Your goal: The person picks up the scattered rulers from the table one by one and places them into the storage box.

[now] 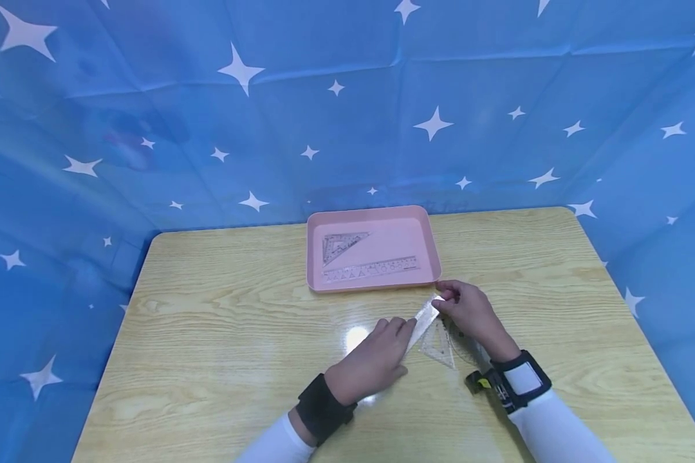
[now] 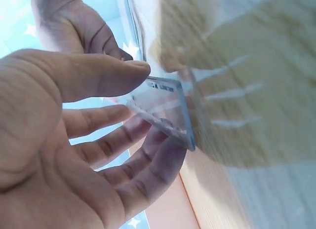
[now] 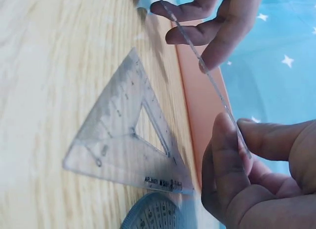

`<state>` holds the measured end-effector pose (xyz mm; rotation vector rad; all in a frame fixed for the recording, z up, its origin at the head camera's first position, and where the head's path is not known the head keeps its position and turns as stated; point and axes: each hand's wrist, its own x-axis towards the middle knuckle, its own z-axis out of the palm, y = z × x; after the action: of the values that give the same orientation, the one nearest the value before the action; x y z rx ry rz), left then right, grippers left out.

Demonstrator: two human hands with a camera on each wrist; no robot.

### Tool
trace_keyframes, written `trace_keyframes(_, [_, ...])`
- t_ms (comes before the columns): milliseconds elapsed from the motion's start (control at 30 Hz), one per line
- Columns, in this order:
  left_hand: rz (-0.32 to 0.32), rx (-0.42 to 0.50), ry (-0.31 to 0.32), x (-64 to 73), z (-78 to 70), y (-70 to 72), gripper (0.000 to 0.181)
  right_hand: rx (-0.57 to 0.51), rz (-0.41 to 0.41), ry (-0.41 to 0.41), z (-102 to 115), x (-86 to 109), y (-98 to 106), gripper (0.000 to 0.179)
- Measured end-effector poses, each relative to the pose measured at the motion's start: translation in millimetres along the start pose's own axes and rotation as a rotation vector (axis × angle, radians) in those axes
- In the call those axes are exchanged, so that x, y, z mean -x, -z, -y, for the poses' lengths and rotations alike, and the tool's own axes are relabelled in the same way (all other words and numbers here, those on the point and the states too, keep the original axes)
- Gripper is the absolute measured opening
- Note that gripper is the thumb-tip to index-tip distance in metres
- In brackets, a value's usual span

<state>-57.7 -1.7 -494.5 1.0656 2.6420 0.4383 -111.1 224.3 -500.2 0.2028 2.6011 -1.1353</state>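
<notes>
Head view: ruler [image 1: 424,323] raised off bench [image 1: 208,354], just short of tray [image 1: 376,287], which lies toward 11 o'clock. Left hand [image 1: 372,360] pinches near end, ruler toward 2 o'clock from it; right hand [image 1: 472,313], nearer tray, pinches far end. Long axis 1–7 o'clock, far end pointing to 1.

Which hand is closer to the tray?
Right. The right hand is beside the pink tray, at its near-right corner; the left hand is farther back, left of that corner.
</notes>
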Motion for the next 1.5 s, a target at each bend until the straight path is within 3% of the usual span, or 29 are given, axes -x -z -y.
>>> trace_keyframes(267, [-0.131,-0.050,0.015,2.2,1.2,-1.9,0.054,-0.193,0.042,-0.044,3.2,11.7,-5.0,0.029])
trace_keyframes(500, [-0.126,-0.040,0.025,7.0,3.3,2.1,0.058,-0.202,0.053,-0.017,3.2,18.0,-9.1,0.019])
trace_keyframes(633, [-0.137,-0.046,0.028,11.0,5.5,6.0,0.066,-0.152,0.057,0.043,3.5,21.7,-10.1,0.019])
trace_keyframes(833, [-0.178,-0.080,0.038,15.1,12.0,14.4,0.065,0.042,0.022,0.221,12.8,32.0,-7.0,0.018])
trace_keyframes(967, [-0.213,-0.084,0.033,18.0,16.4,22.4,0.066,0.104,0.023,0.327,21.0,37.5,-4.4,0.024])
trace_keyframes(1133, [-0.252,-0.035,0.019,21.3,24.3,32.1,0.064,0.161,0.018,0.425,29.1,39.2,-4.1,0.032])
trace_keyframes(1333, [-0.361,0.001,-0.002,21.0,40.2,44.5,0.050,0.219,-0.060,0.511,42.4,32.8,-5.3,0.042])
trace_keyframes(1500, [-0.452,-0.051,-0.008,17.8,53.4,55.5,0.040,0.262,-0.102,0.557,55.7,25.2,-3.6,0.041])
